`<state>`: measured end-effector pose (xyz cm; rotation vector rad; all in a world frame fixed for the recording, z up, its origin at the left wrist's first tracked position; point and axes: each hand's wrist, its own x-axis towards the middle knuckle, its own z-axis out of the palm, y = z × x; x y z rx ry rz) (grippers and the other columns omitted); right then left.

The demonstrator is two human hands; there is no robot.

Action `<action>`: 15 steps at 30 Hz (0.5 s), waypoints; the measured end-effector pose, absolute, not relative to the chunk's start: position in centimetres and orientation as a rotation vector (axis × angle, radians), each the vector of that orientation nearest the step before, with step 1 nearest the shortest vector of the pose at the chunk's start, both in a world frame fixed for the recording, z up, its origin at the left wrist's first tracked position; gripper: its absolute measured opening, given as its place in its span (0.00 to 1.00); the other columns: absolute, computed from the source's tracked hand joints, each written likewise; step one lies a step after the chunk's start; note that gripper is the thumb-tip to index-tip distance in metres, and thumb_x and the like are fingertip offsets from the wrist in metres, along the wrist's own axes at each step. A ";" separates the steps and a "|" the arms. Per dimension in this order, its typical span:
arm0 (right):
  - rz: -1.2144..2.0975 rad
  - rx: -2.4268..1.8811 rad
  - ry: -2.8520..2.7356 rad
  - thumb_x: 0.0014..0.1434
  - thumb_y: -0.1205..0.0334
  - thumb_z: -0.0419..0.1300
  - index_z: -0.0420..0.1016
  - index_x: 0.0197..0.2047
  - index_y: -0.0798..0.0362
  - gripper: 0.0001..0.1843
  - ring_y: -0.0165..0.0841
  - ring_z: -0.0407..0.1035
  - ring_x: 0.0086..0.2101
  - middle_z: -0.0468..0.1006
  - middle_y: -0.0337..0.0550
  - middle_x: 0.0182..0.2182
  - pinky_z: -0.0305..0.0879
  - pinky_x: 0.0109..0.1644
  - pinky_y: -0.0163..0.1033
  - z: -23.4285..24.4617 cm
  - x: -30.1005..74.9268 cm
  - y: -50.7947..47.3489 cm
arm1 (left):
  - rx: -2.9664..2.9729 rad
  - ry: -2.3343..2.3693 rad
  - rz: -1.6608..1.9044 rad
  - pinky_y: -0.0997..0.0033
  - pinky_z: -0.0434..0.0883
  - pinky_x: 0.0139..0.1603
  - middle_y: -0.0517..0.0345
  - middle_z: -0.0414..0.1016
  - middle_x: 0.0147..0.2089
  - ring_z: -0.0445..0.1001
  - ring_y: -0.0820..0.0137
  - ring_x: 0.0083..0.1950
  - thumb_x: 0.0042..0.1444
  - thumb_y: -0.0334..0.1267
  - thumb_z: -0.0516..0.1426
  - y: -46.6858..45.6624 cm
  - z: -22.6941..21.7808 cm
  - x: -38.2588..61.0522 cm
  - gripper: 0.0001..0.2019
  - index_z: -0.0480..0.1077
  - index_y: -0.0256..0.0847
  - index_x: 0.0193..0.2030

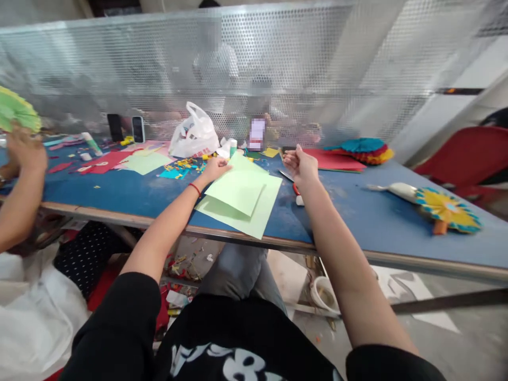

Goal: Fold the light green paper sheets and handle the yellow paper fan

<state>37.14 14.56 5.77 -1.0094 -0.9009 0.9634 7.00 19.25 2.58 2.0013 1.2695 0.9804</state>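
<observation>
Two sheets of pale green paper lie before me at the table's front edge. The upper sheet [238, 191] is smaller or folded, with its near corner lifted off the lower sheet [272, 193]. My left hand [215, 169] is closed at the upper sheet's left edge, fingers pinched on the paper. To the right, my right hand [304, 166] is raised a little above the table with fingers curled together; anything between them is too small to make out. Below it, partly hidden by the wrist, are scissors [296, 188] with red handles.
A white plastic bag [194, 135], paper scraps [178, 170] and a glue stick [233, 148] lie toward the back. Red paper [335, 160] and a yellow-and-blue paper fan [448, 207] are at right. At left, a co-worker's hand [26, 151] holds a green paper fan [16, 111].
</observation>
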 end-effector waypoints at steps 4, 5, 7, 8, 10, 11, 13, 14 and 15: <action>0.810 -1.193 -0.994 0.69 0.36 0.63 0.73 0.33 0.49 0.25 0.27 0.75 0.24 0.79 0.37 0.23 0.78 0.34 0.33 5.7 36.9 15.0 | 2.281 1.306 0.755 0.50 0.65 0.75 0.40 0.75 0.69 0.72 0.50 0.71 0.55 0.38 0.71 19.6 1.7 7.2 0.34 0.72 0.35 0.67; 0.781 -1.243 -1.040 0.68 0.35 0.63 0.74 0.35 0.49 0.25 0.28 0.76 0.25 0.80 0.38 0.24 0.78 0.35 0.34 5.6 36.7 14.9 | 2.350 1.293 0.702 0.51 0.59 0.79 0.38 0.68 0.75 0.64 0.49 0.77 0.53 0.39 0.71 19.5 1.6 7.4 0.39 0.68 0.34 0.71; 0.722 -1.336 -1.117 0.68 0.37 0.64 0.76 0.36 0.48 0.22 0.31 0.78 0.29 0.83 0.40 0.27 0.79 0.38 0.36 5.4 36.9 14.6 | 2.472 1.266 0.605 0.52 0.50 0.82 0.38 0.58 0.81 0.54 0.48 0.82 0.55 0.42 0.69 19.2 1.5 7.6 0.42 0.63 0.34 0.76; 0.682 -1.386 -1.150 0.66 0.41 0.67 0.77 0.36 0.48 0.19 0.33 0.80 0.32 0.84 0.41 0.29 0.78 0.40 0.38 5.3 37.4 14.1 | 2.525 1.254 0.558 0.51 0.48 0.83 0.39 0.57 0.82 0.52 0.48 0.83 0.57 0.44 0.67 19.2 1.6 7.7 0.42 0.63 0.34 0.76; 0.552 -1.517 -1.204 0.57 0.51 0.75 0.77 0.32 0.49 0.15 0.39 0.81 0.40 0.85 0.43 0.30 0.77 0.48 0.42 5.4 39.8 12.5 | 2.606 1.240 0.465 0.50 0.49 0.82 0.40 0.60 0.80 0.54 0.48 0.82 0.61 0.48 0.64 19.1 1.5 7.8 0.38 0.65 0.36 0.75; 0.468 -1.587 -1.212 0.50 0.57 0.79 0.76 0.29 0.49 0.16 0.44 0.81 0.46 0.85 0.45 0.32 0.75 0.52 0.44 5.6 41.7 11.3 | 2.635 1.238 0.422 0.49 0.52 0.81 0.40 0.64 0.79 0.57 0.48 0.81 0.63 0.49 0.63 19.0 1.5 7.8 0.34 0.67 0.37 0.73; 0.276 -1.712 -1.158 0.44 0.63 0.80 0.71 0.25 0.50 0.19 0.53 0.76 0.56 0.85 0.52 0.36 0.70 0.58 0.50 6.1 46.4 7.9 | 2.678 1.241 0.366 0.45 0.56 0.79 0.42 0.68 0.75 0.63 0.50 0.78 0.68 0.52 0.60 19.0 1.3 7.9 0.28 0.71 0.40 0.69; 0.189 -1.754 -1.123 0.46 0.62 0.78 0.68 0.23 0.49 0.20 0.56 0.73 0.59 0.84 0.56 0.39 0.69 0.59 0.52 6.3 48.9 5.9 | 2.695 1.242 0.356 0.42 0.58 0.78 0.42 0.69 0.74 0.65 0.50 0.76 0.69 0.53 0.60 19.0 1.3 8.0 0.27 0.72 0.40 0.68; 0.119 -1.783 -1.088 0.49 0.59 0.77 0.65 0.23 0.49 0.22 0.57 0.72 0.60 0.83 0.58 0.40 0.69 0.58 0.53 6.4 51.5 3.8 | 2.708 1.245 0.355 0.40 0.59 0.77 0.43 0.69 0.74 0.66 0.51 0.75 0.70 0.54 0.60 19.1 1.2 8.0 0.26 0.72 0.41 0.67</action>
